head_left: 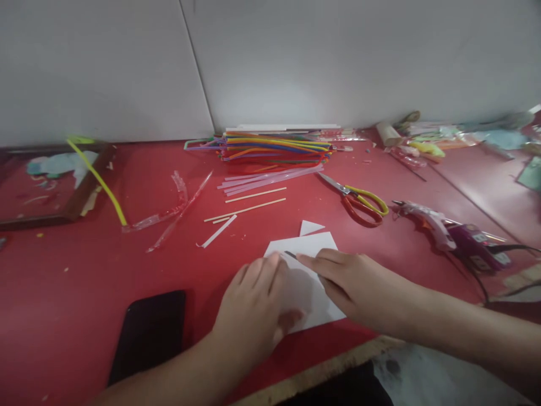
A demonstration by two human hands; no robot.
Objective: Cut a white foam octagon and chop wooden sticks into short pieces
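A white sheet (302, 287) is lying close to the near edge of the red table (97, 265), its left part being covered by the left hand (253, 296). Between the two sets of fingertips, a thin dark strip (291, 255), possibly a blade, is being held over the sheet's far portion by the right hand (344, 276); its long axis is slanting from far left to near right, with the right index fingertip meeting its near end. The right fingers are being kept folded together, the rest of the grip being hidden. The left fingers are being held bent and close together on the sheet; whether anything is being pinched beneath them cannot be told. The strip's free end is pointing towards the left fingertips, which are standing just beside it. A white triangular piece (310, 228) is lying just beyond the sheet's far edge. Scissors (363, 206) and a glue gun (431, 225) are resting farther towards the table's right side, and a black phone (147, 332) is lying near the left forearm, all outside the narrow gap between the hands.
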